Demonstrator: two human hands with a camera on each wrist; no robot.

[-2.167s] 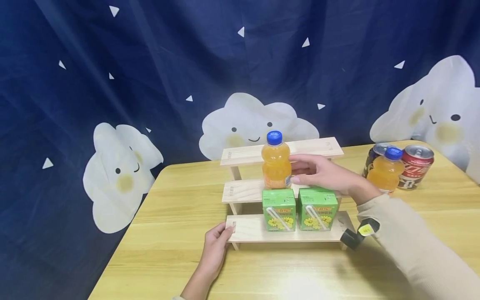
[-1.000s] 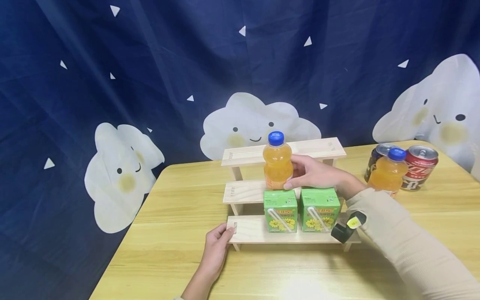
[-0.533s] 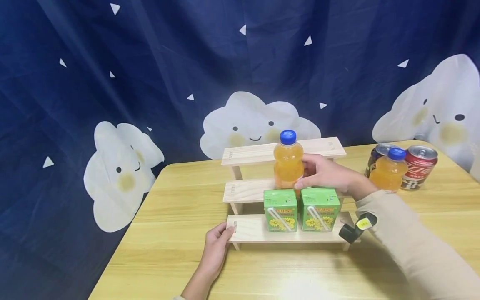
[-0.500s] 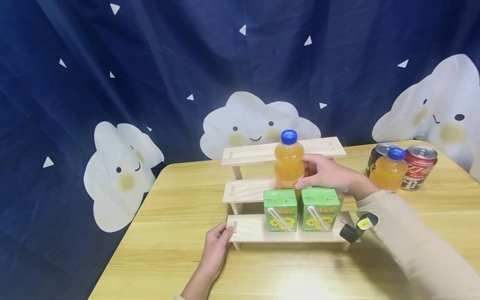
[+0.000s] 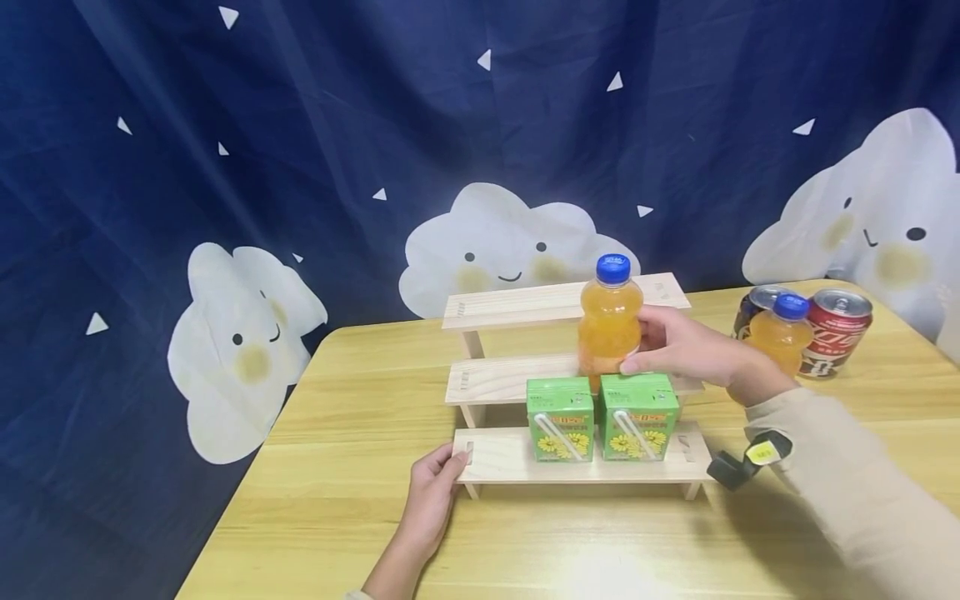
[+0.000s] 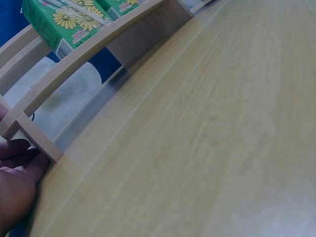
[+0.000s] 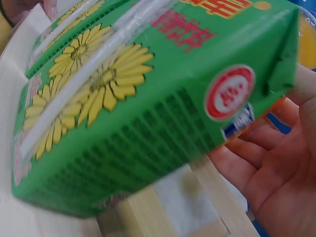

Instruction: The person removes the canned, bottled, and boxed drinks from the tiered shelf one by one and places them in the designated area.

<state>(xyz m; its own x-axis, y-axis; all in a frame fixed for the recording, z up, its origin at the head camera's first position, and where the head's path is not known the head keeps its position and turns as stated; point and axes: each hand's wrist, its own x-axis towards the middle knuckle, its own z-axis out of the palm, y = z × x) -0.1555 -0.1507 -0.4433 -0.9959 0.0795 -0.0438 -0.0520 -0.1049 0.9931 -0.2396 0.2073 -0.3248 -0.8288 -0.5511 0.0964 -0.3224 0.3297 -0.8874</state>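
A three-tier wooden shelf rack stands on the table. My left hand grips the left end of its lowest tier, thumb on top; in the left wrist view the fingers curl beside the rack's leg. With my right hand I hold an orange juice bottle with a blue cap, upright at the middle tier. Its base is hidden behind two green drink cartons that stand side by side on the lowest tier. In the right wrist view the nearer carton covers most of the bottle.
At the right of the table stand a second orange juice bottle, a red cola can and a dark can. The top tier rises behind the held bottle. A dark blue cloud-print curtain hangs behind the table.
My right hand and the juice bottle in it have moved right along the middle tier, from behind the left carton to behind the right one. My left hand has stayed in place.
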